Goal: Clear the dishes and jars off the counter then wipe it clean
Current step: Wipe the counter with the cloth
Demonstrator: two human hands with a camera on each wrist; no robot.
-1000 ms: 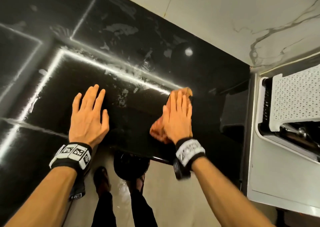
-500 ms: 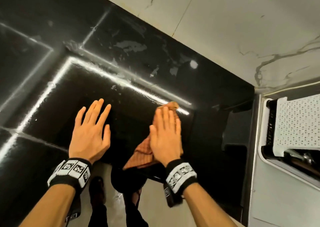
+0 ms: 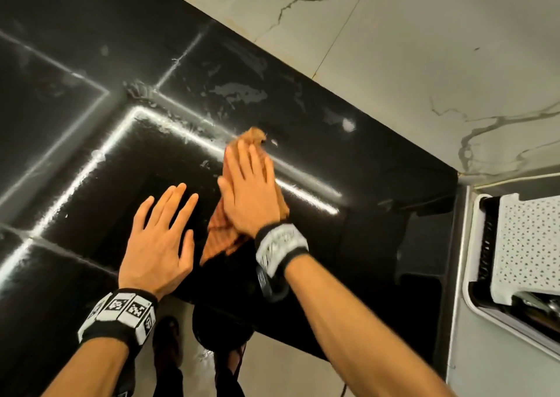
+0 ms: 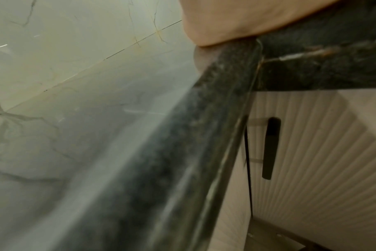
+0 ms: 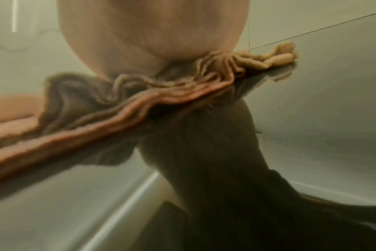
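No legible text, brand, number or sign is showing in any of the three views. The wristband on the left wrist (image 3: 119, 311), at the lower left of the head view, is displaying square black-and-white coded marker patterns, which are machine codes and not readable characters. The wristband on the right wrist (image 3: 280, 243), near the centre of the head view, is showing similar markings that are blurring beyond reading.
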